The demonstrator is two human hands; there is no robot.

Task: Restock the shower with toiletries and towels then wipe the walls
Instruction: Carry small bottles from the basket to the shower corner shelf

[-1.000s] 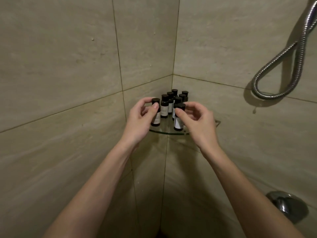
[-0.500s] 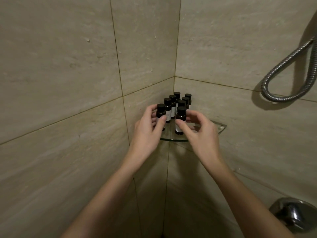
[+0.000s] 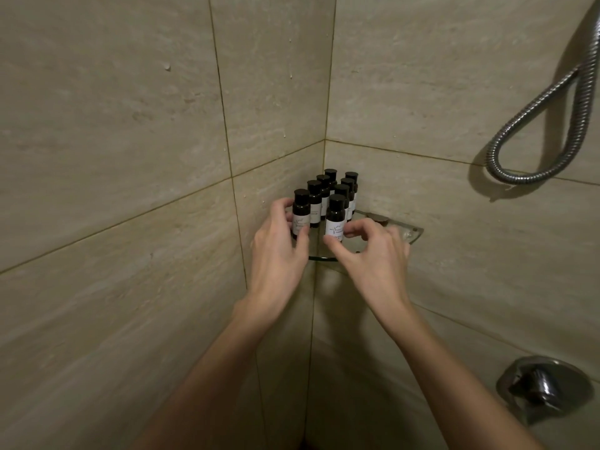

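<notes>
Both bare forearms rise from the lower edge of the view toward the tiled corner, where a glass corner shelf (image 3: 412, 233) is fixed at about 12 o'clock from the wrists. The left hand (image 3: 279, 251) has its back to the camera and its wrist almost straight. Its grip is closed around the front-left bottle (image 3: 301, 213), with the thumb on the near side of the label and the fingers behind. The right hand (image 3: 373, 254) bends a little at the wrist. Its grip pinches the front-right bottle (image 3: 336, 219) low down, thumb tip at the base and index finger on the right side; the other fingers are curled loosely.

The two bottles stand upright at the front of the shelf. Six more dark bottles (image 3: 341, 190) stand behind them in two rows that run into the corner. All have black caps and white labels; the print on the labels is too small to read.

At 2 o'clock a metal shower hose (image 3: 532, 115) hangs in a loop on the right wall, and at 4 o'clock sits the chrome mixer handle (image 3: 542, 386).
</notes>
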